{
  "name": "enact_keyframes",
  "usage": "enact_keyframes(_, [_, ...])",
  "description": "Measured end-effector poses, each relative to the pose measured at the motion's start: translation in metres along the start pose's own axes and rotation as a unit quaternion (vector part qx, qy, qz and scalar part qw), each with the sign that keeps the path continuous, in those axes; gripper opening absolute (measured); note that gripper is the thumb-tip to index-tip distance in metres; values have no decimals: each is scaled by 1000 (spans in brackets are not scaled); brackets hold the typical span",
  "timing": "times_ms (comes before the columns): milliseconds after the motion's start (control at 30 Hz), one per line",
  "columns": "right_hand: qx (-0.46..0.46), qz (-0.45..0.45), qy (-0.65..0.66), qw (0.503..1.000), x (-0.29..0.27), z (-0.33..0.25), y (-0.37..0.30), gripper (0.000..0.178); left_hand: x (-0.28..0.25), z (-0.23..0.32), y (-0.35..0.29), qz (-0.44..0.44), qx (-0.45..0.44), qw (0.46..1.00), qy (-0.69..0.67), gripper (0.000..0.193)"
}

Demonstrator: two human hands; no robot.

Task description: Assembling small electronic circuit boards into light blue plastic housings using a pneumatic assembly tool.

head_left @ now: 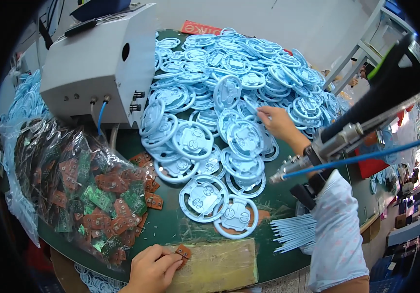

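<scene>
Low in the view, my left hand (152,269) pinches a small orange-brown circuit board (183,254) against the left end of a flat block wrapped in yellowish tape (219,266). My right hand (277,123) reaches forward into a heap of light-blue plastic toy steering wheels (244,139). Its fingers are closed at the edge of one tilted wheel (251,104); the exact grip is partly hidden. Two more wheels (236,216) lie face up just beyond the block. An electric screwdriver (351,115) slants over my right forearm, its tip pointing down and left.
A clear plastic bag (88,190) of orange and green circuit boards spreads over the left side. Behind it stands a white machine (100,68) with a blue hose. A bundle of pale-blue sticks (294,233) lies beside my right sleeve. The green tabletop (171,215) has a curved front edge.
</scene>
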State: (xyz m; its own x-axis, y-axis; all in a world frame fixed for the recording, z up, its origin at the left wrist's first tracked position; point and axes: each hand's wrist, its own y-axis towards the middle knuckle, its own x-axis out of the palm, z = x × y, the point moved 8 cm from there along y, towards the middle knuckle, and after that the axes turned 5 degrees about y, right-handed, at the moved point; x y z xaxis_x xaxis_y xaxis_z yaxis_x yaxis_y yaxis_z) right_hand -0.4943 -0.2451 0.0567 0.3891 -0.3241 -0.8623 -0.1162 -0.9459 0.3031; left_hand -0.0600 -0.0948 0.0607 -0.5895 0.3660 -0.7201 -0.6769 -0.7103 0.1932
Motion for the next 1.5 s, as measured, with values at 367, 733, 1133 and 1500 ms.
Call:
enact_keyframes(367, [153,108,141,972,-155,-76,-238,23,5,12,-23,39,3,999,-1,10])
enact_keyframes(733, [202,-89,259,940,-20,-220,-283,19,22,18,-45,11,-23,999,27,10])
enact_keyframes(1133, [296,-174,322,882,12,-163,-298,35,14,12,-48,40,-32,999,6,14])
enact_keyframes(1500, [146,-53,310,938,1,-200,-287,24,0,25,-49,70,-33,997,14,18])
